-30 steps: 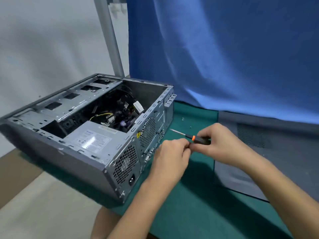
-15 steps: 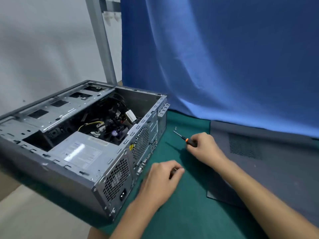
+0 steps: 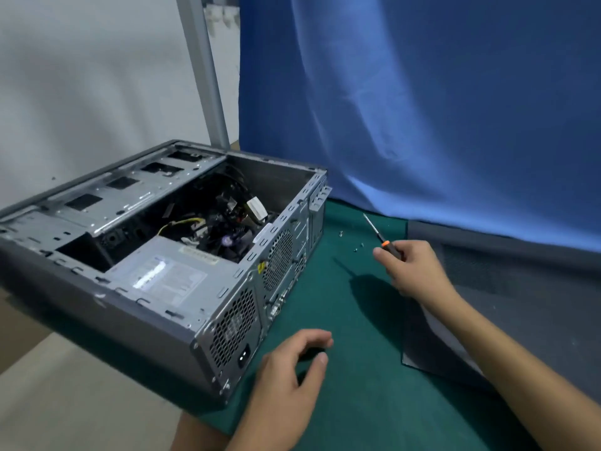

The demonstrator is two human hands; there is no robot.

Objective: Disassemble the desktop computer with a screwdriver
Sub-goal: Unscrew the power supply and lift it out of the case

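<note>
Our right hand (image 3: pixel 414 270) grips the slim, orange-collared black screwdriver (image 3: pixel 385 244); our left hand (image 3: pixel 289 382), loosely curled, holds nothing. The open grey steel computer case (image 3: pixel 130 203) lies on the green tabletop (image 3: pixel 364 402) — heavy, rigid and sharp-edged, we judge — best held by its frame rails.

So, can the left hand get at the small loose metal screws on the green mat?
Probably yes: bare green mat lies between the left hand and the screws; the right hand, gripping the orange-collared screwdriver, sits beside them.

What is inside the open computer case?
A grey power supply, yellow and black cables and a white connector show. The metal bracket hides whatever lies under it.
</note>
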